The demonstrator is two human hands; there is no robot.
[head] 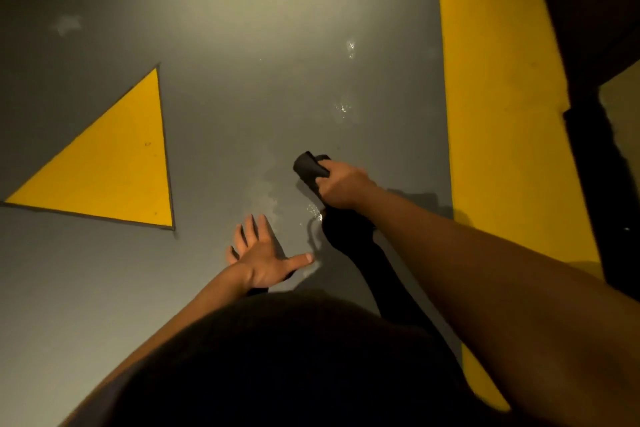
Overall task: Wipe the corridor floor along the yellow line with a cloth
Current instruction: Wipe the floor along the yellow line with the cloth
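My right hand (341,185) grips a dark cloth (309,166) on the grey corridor floor (242,97), a short way left of the broad yellow line (498,114) that runs up the right side. Part of the cloth sticks out past my fingers and part trails back under my wrist. Wet patches (343,107) glisten on the floor ahead of the cloth and beside it. My left hand (261,255) lies flat on the floor with fingers spread, near my body and left of the cloth.
A yellow triangle (114,166) is painted on the floor at the left. Beyond the yellow line, at the right, stands a dark wall or door frame (595,166). My dark-clothed body fills the bottom of the view.
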